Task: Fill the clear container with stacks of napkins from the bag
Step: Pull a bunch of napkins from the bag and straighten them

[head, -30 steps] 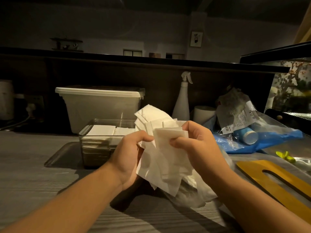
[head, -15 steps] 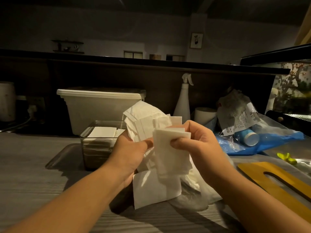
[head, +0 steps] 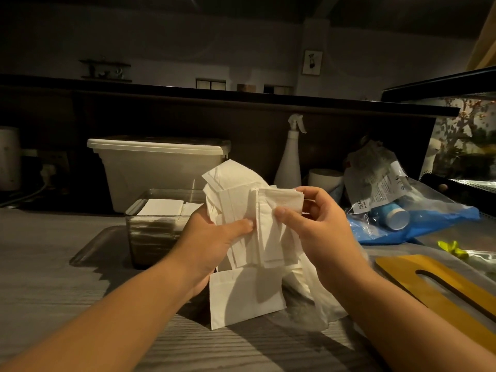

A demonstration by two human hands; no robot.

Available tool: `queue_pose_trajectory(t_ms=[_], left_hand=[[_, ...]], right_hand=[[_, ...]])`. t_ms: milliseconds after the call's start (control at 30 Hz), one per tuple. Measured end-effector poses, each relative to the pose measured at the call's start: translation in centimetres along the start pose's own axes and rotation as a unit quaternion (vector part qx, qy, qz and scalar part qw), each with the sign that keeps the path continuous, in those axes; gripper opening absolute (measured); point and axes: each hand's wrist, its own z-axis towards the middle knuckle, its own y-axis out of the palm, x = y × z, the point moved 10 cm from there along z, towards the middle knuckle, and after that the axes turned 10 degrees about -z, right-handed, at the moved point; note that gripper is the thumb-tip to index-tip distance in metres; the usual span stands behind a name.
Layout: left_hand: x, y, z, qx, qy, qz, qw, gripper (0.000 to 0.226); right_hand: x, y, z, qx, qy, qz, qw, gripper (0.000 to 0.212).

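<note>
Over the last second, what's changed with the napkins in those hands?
One napkin has slipped free and now rests on the counter below the left hand. The fanned napkins in that hand have leaned leftward. The right hand still pinches its small stack; the clear container and the bag stayed put.

Container (head: 150, 224) left of napkins (head: 241, 210)

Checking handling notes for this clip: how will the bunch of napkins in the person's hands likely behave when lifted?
Probably floppy: the napkins fan and droop unevenly between the left hand and right hand. Likely light and apt to shed sheets: one loose napkin sits below them. Probably needs squaring to stack.
</note>
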Motion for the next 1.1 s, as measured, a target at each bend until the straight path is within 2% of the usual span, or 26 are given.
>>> queue_pose_trajectory(t_ms=[167,367,600,667,733,800,833,933,1100], left_hand=[[-0.2,0.0,0.1,-0.008,-0.007,0.004,1.0,0.024],[-0.1,0.0,0.2,-0.009,-0.007,-0.023,1.0,0.026],[-0.2,-0.5,0.3,0.014,-0.031,-0.054,0.998,0.022],[-0.3,-0.4,0.3,0.009,-0.033,-0.041,0.999,0.023],[-0.6,-0.7,0.3,0.015,-0.039,-0.021,0.999,0.027],[-0.9,-0.5,0.3,0.007,-0.048,-0.007,0.999,0.031],[-0.9,-0.4,0.3,0.004,-0.048,0.003,0.999,0.029],[-1.0,-0.1,-0.1,0.003,-0.054,0.023,0.998,0.019],[-1.2,0.5,-0.2,-0.029,-0.082,-0.068,0.994,0.038]], right_hand=[[0.0,0.1,0.0,-0.011,-0.01,-0.017,1.0,0.027],[-1.3,-0.9,0.2,0.023,-0.08,-0.058,0.995,0.01],[-0.5,-3.2,1.2,0.063,-0.026,0.042,0.997,0.012],[-1.2,-2.9,1.2,0.021,-0.026,0.082,0.996,0.015],[-2.3,-1.0,0.7,-0.08,-0.028,0.131,0.988,0.017],[-2.8,1.0,-0.3,-0.153,-0.034,0.128,0.979,0.021],[-2.8,1.6,-0.7,-0.157,-0.038,0.109,0.981,0.021],[-2.6,2.0,-1.1,-0.092,-0.072,0.029,0.993,0.015],[-1.3,1.3,-1.0,0.002,-0.077,-0.03,0.997,0.009]])
